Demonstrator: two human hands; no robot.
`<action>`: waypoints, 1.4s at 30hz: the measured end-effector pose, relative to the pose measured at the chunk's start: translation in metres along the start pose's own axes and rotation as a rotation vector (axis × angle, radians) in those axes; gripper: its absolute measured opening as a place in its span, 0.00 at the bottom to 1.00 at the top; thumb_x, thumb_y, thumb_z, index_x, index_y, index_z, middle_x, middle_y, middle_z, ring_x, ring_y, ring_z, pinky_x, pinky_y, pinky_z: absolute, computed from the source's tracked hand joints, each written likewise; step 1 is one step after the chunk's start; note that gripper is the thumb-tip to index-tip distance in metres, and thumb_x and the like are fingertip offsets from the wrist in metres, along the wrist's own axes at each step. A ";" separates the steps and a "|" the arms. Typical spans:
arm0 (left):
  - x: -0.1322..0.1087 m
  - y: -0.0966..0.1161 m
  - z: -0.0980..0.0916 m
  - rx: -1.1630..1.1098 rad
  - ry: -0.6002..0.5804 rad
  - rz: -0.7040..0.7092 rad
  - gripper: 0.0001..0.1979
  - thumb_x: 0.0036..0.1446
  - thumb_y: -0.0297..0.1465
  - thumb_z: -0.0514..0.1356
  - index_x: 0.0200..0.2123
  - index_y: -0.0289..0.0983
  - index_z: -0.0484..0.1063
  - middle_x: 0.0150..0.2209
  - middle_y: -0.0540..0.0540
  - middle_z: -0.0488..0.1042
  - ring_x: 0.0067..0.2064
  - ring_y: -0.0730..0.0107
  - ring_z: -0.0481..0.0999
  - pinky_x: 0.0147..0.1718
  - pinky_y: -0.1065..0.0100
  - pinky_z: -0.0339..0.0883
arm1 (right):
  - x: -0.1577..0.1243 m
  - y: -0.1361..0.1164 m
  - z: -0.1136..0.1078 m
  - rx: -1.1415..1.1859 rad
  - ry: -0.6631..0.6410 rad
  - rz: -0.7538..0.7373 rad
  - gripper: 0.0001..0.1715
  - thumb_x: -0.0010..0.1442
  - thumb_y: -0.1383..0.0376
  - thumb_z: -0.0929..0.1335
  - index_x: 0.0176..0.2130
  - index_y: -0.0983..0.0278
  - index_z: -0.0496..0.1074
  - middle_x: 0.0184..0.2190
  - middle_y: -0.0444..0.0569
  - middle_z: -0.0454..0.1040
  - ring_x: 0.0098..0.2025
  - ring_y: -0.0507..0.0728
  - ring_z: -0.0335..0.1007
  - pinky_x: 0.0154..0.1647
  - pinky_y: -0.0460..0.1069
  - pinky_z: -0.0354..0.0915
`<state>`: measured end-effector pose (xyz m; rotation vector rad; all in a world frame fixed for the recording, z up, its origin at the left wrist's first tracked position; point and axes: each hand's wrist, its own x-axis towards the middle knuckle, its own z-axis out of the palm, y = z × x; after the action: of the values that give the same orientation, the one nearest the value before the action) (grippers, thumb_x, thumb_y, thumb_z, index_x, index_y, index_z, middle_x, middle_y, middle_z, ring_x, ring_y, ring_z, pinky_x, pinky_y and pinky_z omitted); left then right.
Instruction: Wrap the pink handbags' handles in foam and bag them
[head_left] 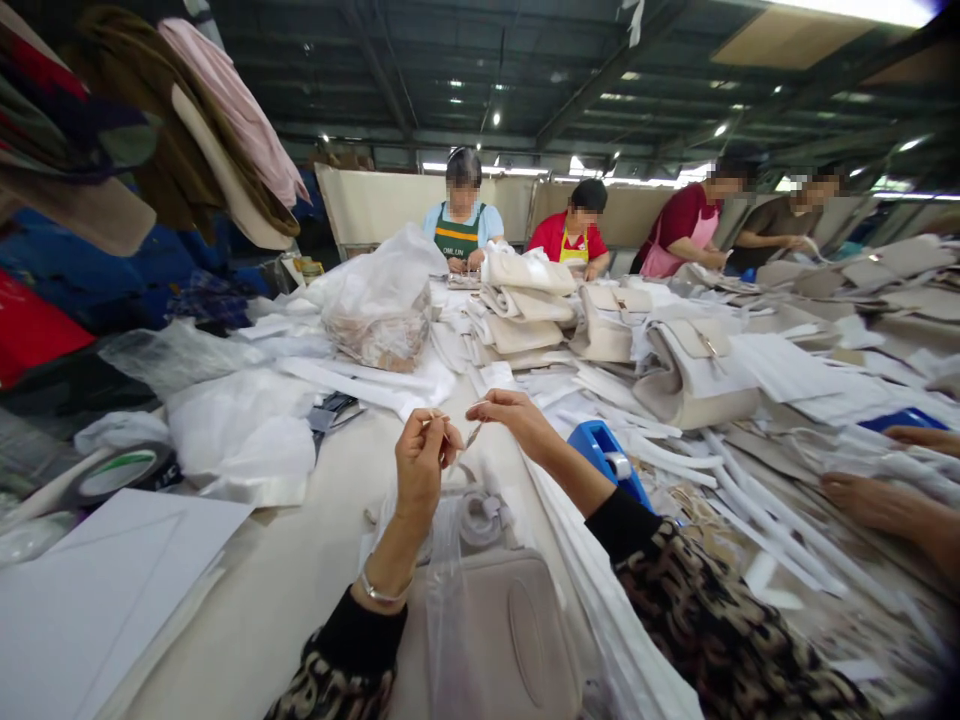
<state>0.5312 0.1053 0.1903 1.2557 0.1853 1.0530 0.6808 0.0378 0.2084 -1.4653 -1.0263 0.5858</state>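
Observation:
My left hand (pixel 421 462) is raised over the table with its fingers pinched on the top edge of a clear plastic bag (pixel 450 560). My right hand (pixel 517 415) pinches the same bag's opening just to the right, and something small and thin shows between the two hands. The bag hangs down over a beige handbag (pixel 499 630) lying flat in front of me. A small white roll (pixel 480 515) lies behind the bag.
A blue tape dispenser (pixel 607 455) sits right of my right arm. White paper sheets (pixel 97 590), a tape roll (pixel 120 470) and plastic bags (pixel 379 300) lie at left. Beige handbags (pixel 694 370) pile in the middle. Several people work across the table; another person's hands (pixel 877 495) rest at right.

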 end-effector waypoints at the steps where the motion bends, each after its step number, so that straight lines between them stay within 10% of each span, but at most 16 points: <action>1: -0.001 0.001 0.000 -0.010 -0.003 0.008 0.09 0.63 0.37 0.58 0.35 0.39 0.62 0.24 0.54 0.71 0.19 0.80 0.59 0.19 0.75 0.52 | -0.001 0.000 0.001 0.130 -0.095 0.029 0.14 0.55 0.56 0.68 0.29 0.66 0.73 0.31 0.49 0.75 0.36 0.54 0.69 0.42 0.50 0.63; 8: -0.003 0.003 -0.001 0.000 -0.048 0.017 0.07 0.64 0.36 0.58 0.36 0.39 0.64 0.23 0.54 0.69 0.23 0.79 0.65 0.23 0.77 0.58 | -0.010 0.010 0.024 0.463 -0.313 0.072 0.16 0.53 0.55 0.72 0.31 0.66 0.72 0.28 0.45 0.73 0.32 0.52 0.68 0.42 0.50 0.62; 17: 0.004 0.012 -0.003 -0.133 -0.016 -0.012 0.09 0.64 0.37 0.57 0.35 0.38 0.63 0.49 0.40 0.76 0.22 0.81 0.66 0.17 0.76 0.58 | -0.024 0.012 0.028 0.598 -0.501 0.180 0.21 0.55 0.50 0.72 0.29 0.66 0.69 0.28 0.47 0.73 0.29 0.53 0.69 0.31 0.47 0.62; 29: 0.005 0.005 -0.009 -0.106 -0.038 -0.106 0.10 0.60 0.37 0.60 0.36 0.37 0.65 0.51 0.39 0.75 0.24 0.80 0.70 0.17 0.76 0.58 | -0.019 0.011 0.040 0.704 -0.393 0.201 0.28 0.52 0.43 0.71 0.29 0.66 0.70 0.29 0.46 0.73 0.30 0.54 0.72 0.37 0.51 0.67; 38: 0.008 -0.001 -0.014 0.031 0.006 -0.022 0.09 0.60 0.35 0.61 0.35 0.35 0.68 0.55 0.37 0.71 0.33 0.75 0.76 0.31 0.69 0.71 | -0.014 0.032 0.035 0.542 -0.205 0.312 0.29 0.46 0.44 0.74 0.25 0.65 0.66 0.19 0.41 0.64 0.20 0.47 0.56 0.21 0.45 0.55; 42: 0.006 -0.010 -0.019 0.199 0.163 -0.099 0.12 0.60 0.41 0.58 0.32 0.37 0.66 0.34 0.46 0.77 0.24 0.75 0.73 0.22 0.73 0.66 | -0.001 0.032 0.021 0.375 -0.178 0.314 0.26 0.47 0.46 0.73 0.28 0.65 0.69 0.15 0.36 0.55 0.17 0.46 0.45 0.18 0.45 0.45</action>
<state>0.5276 0.1235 0.1778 1.3245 0.4822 1.0707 0.6714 0.0504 0.1739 -1.2593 -0.7702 1.0892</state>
